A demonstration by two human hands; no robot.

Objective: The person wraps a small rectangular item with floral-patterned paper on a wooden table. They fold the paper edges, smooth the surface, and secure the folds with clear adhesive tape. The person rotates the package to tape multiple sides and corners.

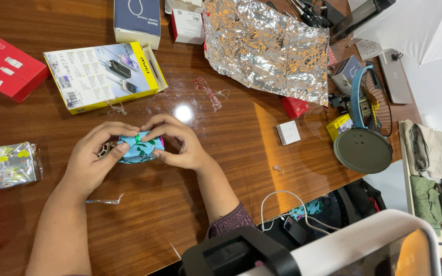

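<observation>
At frame centre, your left hand (pixel 90 158) and right hand (pixel 180 145) close fingers around a small blue-wrapped parcel (pixel 140 147), its contents hidden, above the tabletop (pixel 144 204).

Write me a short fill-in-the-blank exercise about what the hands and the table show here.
1. Both the left hand and the right hand hold a small parcel wrapped in ____ patterned paper.
2. The crumpled foil sheet is ____ in colour.
3. The yellow-edged box lies on the ____ table.
4. The small desk fan stands near the table's ____ edge, as the picture shows it.

Missing words: blue; silver; wooden; right
</observation>
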